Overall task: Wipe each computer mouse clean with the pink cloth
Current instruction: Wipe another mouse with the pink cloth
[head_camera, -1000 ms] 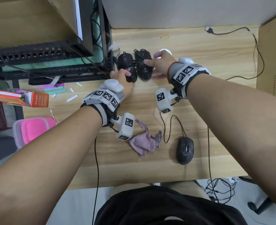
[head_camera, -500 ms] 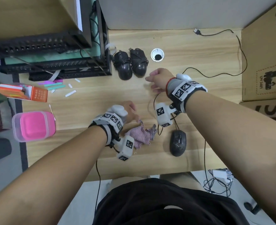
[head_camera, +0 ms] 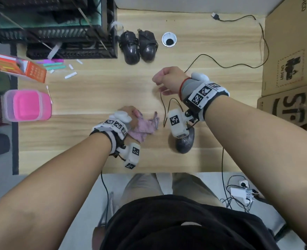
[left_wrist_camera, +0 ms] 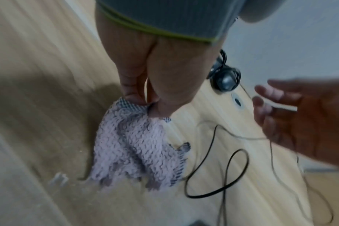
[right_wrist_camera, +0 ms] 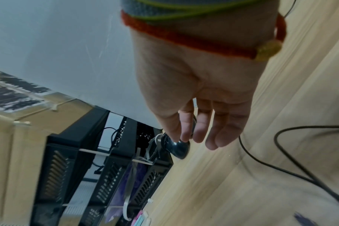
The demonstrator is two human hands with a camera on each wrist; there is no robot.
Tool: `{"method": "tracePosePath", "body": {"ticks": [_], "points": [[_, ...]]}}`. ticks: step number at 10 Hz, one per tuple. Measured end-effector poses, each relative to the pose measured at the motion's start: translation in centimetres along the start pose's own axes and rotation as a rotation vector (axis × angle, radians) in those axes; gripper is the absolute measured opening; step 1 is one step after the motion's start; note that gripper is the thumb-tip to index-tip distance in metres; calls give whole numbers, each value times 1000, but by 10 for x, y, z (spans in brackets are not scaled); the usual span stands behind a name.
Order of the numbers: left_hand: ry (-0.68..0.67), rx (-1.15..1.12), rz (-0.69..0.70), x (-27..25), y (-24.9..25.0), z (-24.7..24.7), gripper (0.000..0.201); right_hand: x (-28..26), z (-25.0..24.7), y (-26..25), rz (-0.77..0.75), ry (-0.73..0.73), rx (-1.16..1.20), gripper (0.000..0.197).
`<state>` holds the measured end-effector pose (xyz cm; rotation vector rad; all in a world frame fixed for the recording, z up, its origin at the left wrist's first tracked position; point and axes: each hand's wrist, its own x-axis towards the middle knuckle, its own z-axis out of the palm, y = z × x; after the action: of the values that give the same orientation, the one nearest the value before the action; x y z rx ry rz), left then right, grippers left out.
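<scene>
My left hand (head_camera: 133, 114) pinches the top edge of the pink cloth (head_camera: 144, 127), which lies crumpled on the wooden table (head_camera: 95, 91); the left wrist view shows the fingers (left_wrist_camera: 133, 93) pinching the cloth (left_wrist_camera: 137, 145). My right hand (head_camera: 164, 82) hovers over the middle of the table, its fingers (right_wrist_camera: 201, 130) relaxed and holding nothing. Two black mice (head_camera: 131, 49) (head_camera: 148, 46) with wound cables lie at the back. A dusty black mouse (head_camera: 184, 144) lies near the front, partly hidden under my right wrist. Its cable (head_camera: 164, 109) loops beside the cloth.
A black wire rack (head_camera: 58, 33) stands at the back left. An orange box (head_camera: 22, 69) and a pink lidded box (head_camera: 28, 105) sit at the left edge. Cardboard boxes (head_camera: 290, 51) fill the right side. A cable hole (head_camera: 169, 39) lies beside the two mice.
Both hands have drawn back from the two far mice. My left hand came down to the pink cloth and took hold of it. My right hand now hovers mid-table.
</scene>
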<state>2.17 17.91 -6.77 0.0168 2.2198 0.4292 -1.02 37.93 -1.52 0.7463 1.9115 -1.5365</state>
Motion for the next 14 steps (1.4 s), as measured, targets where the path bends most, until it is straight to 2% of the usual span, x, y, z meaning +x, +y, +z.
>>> {"method": "tracePosePath", "body": {"ticks": [1, 2, 3, 4, 5, 6, 7, 8, 10, 11, 13, 14], "points": [[101, -226, -18, -20, 12, -3, 11, -29, -8, 7, -78, -63, -16, 6], [128, -456, -64, -34, 29, -14, 16, -47, -11, 12, -100, -175, -78, 15], [239, -630, -67, -53, 54, -23, 27, -69, -16, 22, -133, -286, -207, 24], [290, -797, -37, -77, 90, -29, 32, -87, -27, 29, -192, -339, -296, 33], [318, -1022, -36, -96, 121, -29, 32, -99, -41, 34, -194, -286, -234, 12], [278, -1014, -45, -102, 129, -20, 18, -107, -56, 40, -121, -190, -118, 10], [204, -924, -132, -104, 131, -1, 13, -114, -83, 58, -26, -4, -122, 7], [65, -817, -198, -103, 123, 28, 19, -114, -98, 81, 55, 87, -275, 9], [-120, -534, -242, -74, 103, 91, 22, -100, -83, 144, 210, 59, -380, 15], [-131, -591, -252, -67, 97, 108, 41, -98, -68, 157, 215, 9, -437, 33], [-189, -774, -268, -61, 96, 115, 42, -91, -47, 166, 198, 6, -305, 20], [-153, -854, -315, -59, 95, 108, 33, -91, -41, 159, 188, 18, -213, 17]]}}
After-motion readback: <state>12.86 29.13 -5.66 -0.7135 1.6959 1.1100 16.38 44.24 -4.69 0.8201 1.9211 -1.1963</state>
